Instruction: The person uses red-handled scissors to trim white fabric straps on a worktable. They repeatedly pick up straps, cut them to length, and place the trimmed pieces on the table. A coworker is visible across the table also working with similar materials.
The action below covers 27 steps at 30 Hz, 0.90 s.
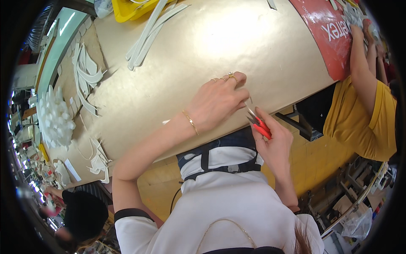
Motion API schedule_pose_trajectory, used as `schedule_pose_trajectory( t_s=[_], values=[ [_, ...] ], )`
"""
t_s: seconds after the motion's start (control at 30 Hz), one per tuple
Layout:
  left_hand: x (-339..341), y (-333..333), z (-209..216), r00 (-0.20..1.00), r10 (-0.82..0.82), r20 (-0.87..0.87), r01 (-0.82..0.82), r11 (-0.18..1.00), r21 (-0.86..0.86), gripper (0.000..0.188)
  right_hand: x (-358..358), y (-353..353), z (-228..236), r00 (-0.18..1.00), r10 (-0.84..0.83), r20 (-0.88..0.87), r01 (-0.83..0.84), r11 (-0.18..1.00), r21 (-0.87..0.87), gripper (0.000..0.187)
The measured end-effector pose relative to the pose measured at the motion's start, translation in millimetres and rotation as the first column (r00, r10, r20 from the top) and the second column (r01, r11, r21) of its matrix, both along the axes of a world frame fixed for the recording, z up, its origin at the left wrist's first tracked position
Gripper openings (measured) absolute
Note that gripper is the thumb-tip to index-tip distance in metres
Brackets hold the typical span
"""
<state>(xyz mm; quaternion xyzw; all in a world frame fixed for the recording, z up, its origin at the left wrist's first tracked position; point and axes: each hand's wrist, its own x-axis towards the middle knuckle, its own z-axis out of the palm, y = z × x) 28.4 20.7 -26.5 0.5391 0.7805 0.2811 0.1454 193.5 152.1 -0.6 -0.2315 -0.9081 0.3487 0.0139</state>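
Observation:
Above the table's near edge, my left hand point(220, 98) is closed, thumb against curled fingers. A thin pale sliver point(250, 102) shows at its fingertips, too small to name. My right hand point(275, 136) grips red-handled thread snips point(260, 126) just to the right. Their dark blades point up and left toward the left fingertips, slightly apart from them. What lies inside the left fist is hidden.
Long white strips point(148, 40) lie at the table's point(169, 84) far side by a yellow tray point(127, 12). Curved white pieces point(86, 72) and a white pile point(55, 118) are at left. A red sheet point(323, 36) and a co-worker in a yellow shirt point(359, 122) are at right.

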Motion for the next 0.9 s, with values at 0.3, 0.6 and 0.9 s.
schedule_pose_trajectory(
  t_s=[0.3,0.6,0.9],
  values=[
    [3,19,17,0.991,0.053,0.119,-0.004,0.923,-0.384,0.019,-5,19,18,0.986,-0.006,0.169,0.020,0.996,-0.082,0.030],
    [12,-7,2,0.989,0.127,0.079,-0.119,0.987,-0.107,0.018,-4,19,19,0.986,0.020,0.167,0.007,0.987,-0.162,0.029],
    [-6,-18,47,0.700,0.235,0.674,-0.381,0.922,0.074,0.018,10,52,20,0.952,0.186,0.244,-0.034,0.854,-0.520,0.019]
  ],
)
